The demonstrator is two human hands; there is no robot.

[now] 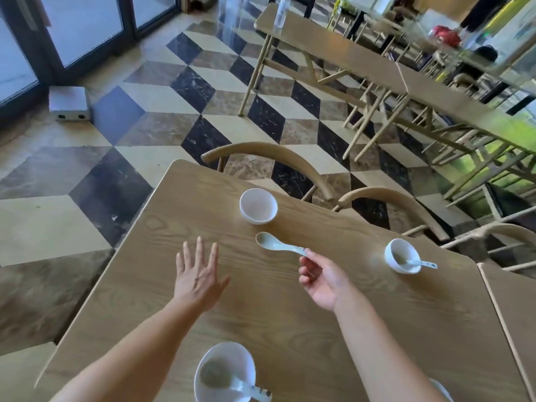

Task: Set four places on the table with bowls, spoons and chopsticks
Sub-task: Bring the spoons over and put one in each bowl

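My right hand (322, 281) pinches the handle of a white ceramic spoon (275, 244), whose scoop points toward an empty white bowl (258, 206) at the far side of the wooden table (290, 309). My left hand (198, 275) hovers over the table with fingers spread, holding nothing. A second bowl (401, 256) with a spoon (423, 264) in it stands at the right. A third bowl (224, 372) with its spoon (255, 391) sits at the near edge. A sliver of another white piece (442, 390) shows at the bottom right. No chopsticks are visible.
Wooden chairs (269, 153) (397, 201) are tucked along the table's far side. Another table (516, 303) abuts on the right. More tables and chairs (362, 56) fill the back right. A small white box (68, 103) sits on the patterned floor by the glass doors.
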